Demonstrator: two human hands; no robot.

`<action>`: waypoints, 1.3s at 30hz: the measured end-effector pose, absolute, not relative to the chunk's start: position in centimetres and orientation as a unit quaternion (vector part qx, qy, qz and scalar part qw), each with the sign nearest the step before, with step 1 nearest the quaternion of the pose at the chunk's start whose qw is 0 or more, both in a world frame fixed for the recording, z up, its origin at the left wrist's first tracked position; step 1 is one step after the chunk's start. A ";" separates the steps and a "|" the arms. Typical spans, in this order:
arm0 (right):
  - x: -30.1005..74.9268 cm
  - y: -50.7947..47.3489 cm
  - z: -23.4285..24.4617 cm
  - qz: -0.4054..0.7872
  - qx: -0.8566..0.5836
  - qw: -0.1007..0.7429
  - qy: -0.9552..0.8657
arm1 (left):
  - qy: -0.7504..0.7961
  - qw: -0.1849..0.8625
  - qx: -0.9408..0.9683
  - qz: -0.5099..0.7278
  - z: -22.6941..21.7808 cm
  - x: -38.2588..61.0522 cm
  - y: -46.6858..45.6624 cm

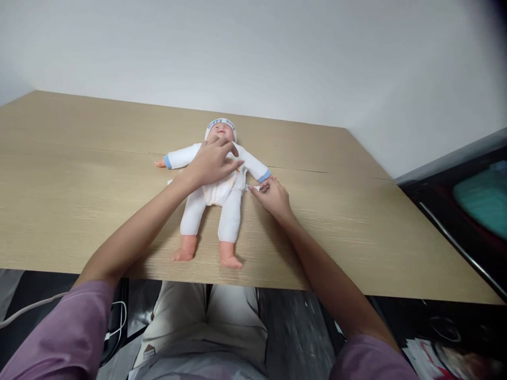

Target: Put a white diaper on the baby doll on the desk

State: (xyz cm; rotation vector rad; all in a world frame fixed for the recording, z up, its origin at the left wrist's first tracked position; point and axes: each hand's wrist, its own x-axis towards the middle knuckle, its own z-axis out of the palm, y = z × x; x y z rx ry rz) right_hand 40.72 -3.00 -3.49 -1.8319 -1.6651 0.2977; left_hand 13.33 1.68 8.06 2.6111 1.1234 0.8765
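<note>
A baby doll (229, 221) lies face up on the table, its bare feet towards me. It wears a white suit with blue cuffs and a white cap (214, 124) with blue lettering. Around its hips sits a white diaper (218, 193). Over the doll's chest is my left hand (214, 161), open, thumb and fingers apart, hiding part of the front. My right hand (274, 196) is closed beside the doll's hip, just below its blue cuff, pinching a white diaper tab (252, 188) that stretches out sideways.
The wooden table (99, 211) reaches back to a pale wall (237, 53). A black object with a teal panel (485, 192) stands at the right edge. Below the front edge are a white cable (121, 322) and, at lower right, some papers (430, 359).
</note>
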 end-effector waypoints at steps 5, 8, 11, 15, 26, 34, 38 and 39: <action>41.1 -3.3 -2.2 0.174 -0.680 0.316 -0.638 | 0.382 0.077 0.888 0.245 6.4 15.1 1.7; 41.7 -3.1 -1.6 0.270 -0.631 0.369 -0.626 | 0.391 0.077 0.886 0.237 5.8 14.9 1.7; 41.9 -2.9 -1.1 0.337 -0.580 0.431 -0.604 | 0.402 0.067 0.885 0.227 5.9 14.8 1.5; 41.2 -2.6 -0.5 0.387 -0.538 0.465 -0.586 | 0.408 0.047 0.887 0.211 6.2 15.0 1.0; 35.3 1.4 0.9 0.418 -0.451 0.482 -0.624 | 0.404 0.040 0.889 0.212 6.1 15.2 1.0; 35.1 1.5 0.2 0.481 -0.448 0.488 -0.575 | 0.401 0.030 0.892 0.209 6.2 15.5 0.7; 35.4 0.9 0.3 0.505 -0.436 0.503 -0.550 | 0.407 0.027 0.889 0.208 6.2 15.4 0.8; 35.5 0.8 0.4 0.510 -0.434 0.504 -0.546 | 0.406 0.027 0.890 0.207 6.2 15.4 0.9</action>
